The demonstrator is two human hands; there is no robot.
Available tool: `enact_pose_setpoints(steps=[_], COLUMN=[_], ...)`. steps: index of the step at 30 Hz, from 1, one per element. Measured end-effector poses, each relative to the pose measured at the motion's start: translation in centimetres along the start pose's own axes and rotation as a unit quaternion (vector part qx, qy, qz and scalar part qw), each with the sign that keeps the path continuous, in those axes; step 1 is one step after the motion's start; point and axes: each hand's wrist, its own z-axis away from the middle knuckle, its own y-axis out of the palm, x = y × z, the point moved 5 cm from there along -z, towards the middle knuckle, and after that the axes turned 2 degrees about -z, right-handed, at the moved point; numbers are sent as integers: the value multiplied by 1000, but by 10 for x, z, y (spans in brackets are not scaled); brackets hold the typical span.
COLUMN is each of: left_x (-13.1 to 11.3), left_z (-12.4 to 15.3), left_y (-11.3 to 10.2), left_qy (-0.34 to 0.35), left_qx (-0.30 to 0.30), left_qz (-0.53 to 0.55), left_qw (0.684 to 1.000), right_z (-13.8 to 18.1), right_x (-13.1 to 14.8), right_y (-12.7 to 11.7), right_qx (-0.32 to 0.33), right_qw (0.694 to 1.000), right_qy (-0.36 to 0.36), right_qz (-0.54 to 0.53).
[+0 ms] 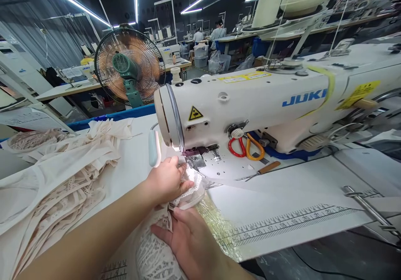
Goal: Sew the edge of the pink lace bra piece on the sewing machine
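Note:
A cream lace garment piece (156, 250) runs from the lap side up to the presser foot of the white sewing machine (213, 104). Close by the needle, my left hand (167, 180) presses on the lace, its fingers bent together over the fabric. Lower down, my right hand (194, 238) grips a fold of the same garment between thumb and fingers; some fingertips are hidden under the cloth. Clear yellowish threads (219, 225) hang by the table edge to the right of my right hand.
Red-and-orange-handled scissors (246, 148) and a wooden-handled tool (265, 170) lie under the machine arm. Cream lace pieces (72, 180) are piled at left. A fan (128, 65) stands behind the table. A printed ruler scale (291, 221) edges the front. Two people sit far back.

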Motion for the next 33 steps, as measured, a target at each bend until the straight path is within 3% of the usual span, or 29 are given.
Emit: enact_pose_setpoints(steps=[5,7,8,9,10,11,13,15,16,17,19,21,23,26,33], left_x=[9,13,13,12,10,5,-8,-20,-24,-27,-29,-27,-23,-21,-33], left_z=[-1,2,5,9,14,20,35,48,54,58,63,65,65,66,63], left_y=[5,5,6,6,6,6,6,7,9,10,14,19,22,26,25], left_qy=[30,58,74,93,117,143,200,220,217,210,196,192,188,192,225], left_qx=[0,-8,-11,-17,-25,-33,-47,-58,-63,-69,-80,-87,-95,-103,-188], left_qz=[-28,-21,-13,-6,1,8,26,55,73,89,110,115,111,96,97], left_qw=[999,998,997,995,993,989,978,972,971,971,971,971,971,971,951], right_z=[10,23,29,34,39,42,42,37,32,26,15,7,4,8,13], right_x=[2,14,25,41,58,75,106,123,127,129,128,124,118,112,105], right_y=[-3,-11,-16,-18,-20,-21,-20,-19,-18,-18,-16,-13,-10,-10,-19], right_qx=[47,50,58,68,83,88,82,84,87,93,108,137,177,212,201], right_qw=[995,972,943,900,837,758,571,392,320,262,189,160,156,170,199], right_qy=[22,36,31,-1,-51,-95,-202,-266,-282,-288,-293,-300,-322,-358,-364], right_qz=[90,228,328,431,538,639,792,877,900,916,931,930,917,893,887])
